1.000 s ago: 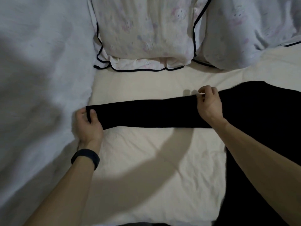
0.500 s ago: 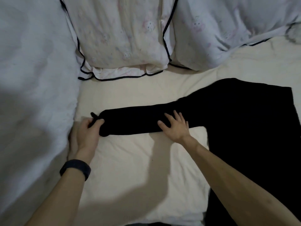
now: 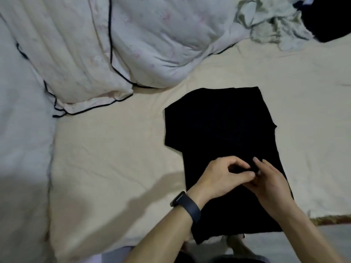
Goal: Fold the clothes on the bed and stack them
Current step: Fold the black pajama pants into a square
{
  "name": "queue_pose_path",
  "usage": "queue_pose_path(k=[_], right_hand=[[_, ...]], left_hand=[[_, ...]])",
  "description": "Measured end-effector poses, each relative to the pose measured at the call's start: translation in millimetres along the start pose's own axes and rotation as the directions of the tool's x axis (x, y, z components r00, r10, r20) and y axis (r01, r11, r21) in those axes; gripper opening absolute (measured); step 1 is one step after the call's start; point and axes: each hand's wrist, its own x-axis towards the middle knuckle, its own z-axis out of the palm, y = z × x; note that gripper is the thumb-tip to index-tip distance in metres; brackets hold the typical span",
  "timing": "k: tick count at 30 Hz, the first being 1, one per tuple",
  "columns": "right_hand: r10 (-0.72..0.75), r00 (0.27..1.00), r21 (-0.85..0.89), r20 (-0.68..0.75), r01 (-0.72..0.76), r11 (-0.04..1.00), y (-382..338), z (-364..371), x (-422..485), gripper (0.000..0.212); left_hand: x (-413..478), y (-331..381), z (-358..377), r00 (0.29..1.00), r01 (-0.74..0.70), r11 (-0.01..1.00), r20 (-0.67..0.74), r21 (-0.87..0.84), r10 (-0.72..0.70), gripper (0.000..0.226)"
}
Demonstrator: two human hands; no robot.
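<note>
on the cream bed sheet [image 3: 114, 158], a black garment [image 3: 218, 126] lies flat and lengthwise, right of centre, its lower edge hanging past the mattress edge nearest the person. half a second earlier one long sleeve stretched leftward across the sheet, the left hand at its cuff and the right hand pressed flat on its middle; that sleeve no longer reaches over the sheet, and the garment shows as one narrow dark block with a short shoulder flap jutting left.

both hands have come together over the garment's middle. the left hand [image 3: 224, 177], a dark wristband [image 3: 190, 205] on its wrist, pinches a small fold of the black fabric between thumb and curled fingers. the right hand [image 3: 269, 183] lies just beside it, fingertips touching the same spot; whether it grips the cloth cannot be told.

the view has swung right since then: two pale pillows [image 3: 79, 59] with dark piping now sit upper left, a white duvet [image 3: 20, 130] along the left edge, and a crumpled pale green cloth [image 3: 275, 21] and a dark heap [image 3: 326, 16] have come into sight at the top right.
</note>
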Motion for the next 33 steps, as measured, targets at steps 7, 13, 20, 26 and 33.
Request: queue_pose_path(k=[7, 13, 20, 26, 33], right_hand=[[0.187, 0.966, -0.155, -0.178, -0.215, 0.964, 16, -162, 43, 0.041], [0.017, 0.950, -0.553, -0.311, -0.196, 0.810, 43, -195, 76, 0.047], [0.103, 0.912, -0.386, -0.396, -0.267, 0.883, 65, -235, 76, 0.021], [-0.157, 0.941, -0.710, -0.299, -0.109, 0.696, 43, -228, 75, 0.023], [-0.292, 0.918, -0.907, 0.266, 0.341, 0.246, 31, -118, 126, 0.036]], left_hand=[[54, -56, 60, 0.951, 0.293, 0.759, -0.262, 0.582, -0.165, 0.048], [71, -109, 44, 0.817, 0.577, 0.444, -0.504, 0.686, -0.281, 0.064], [85, -111, 56, 0.751, 0.654, 0.523, -0.547, 0.546, -0.369, 0.062], [87, -95, 37, 0.650, 0.691, 0.596, -0.713, 0.408, -0.265, 0.053], [100, -115, -20, 0.622, 0.671, 0.688, -0.716, 0.277, -0.318, 0.060]])
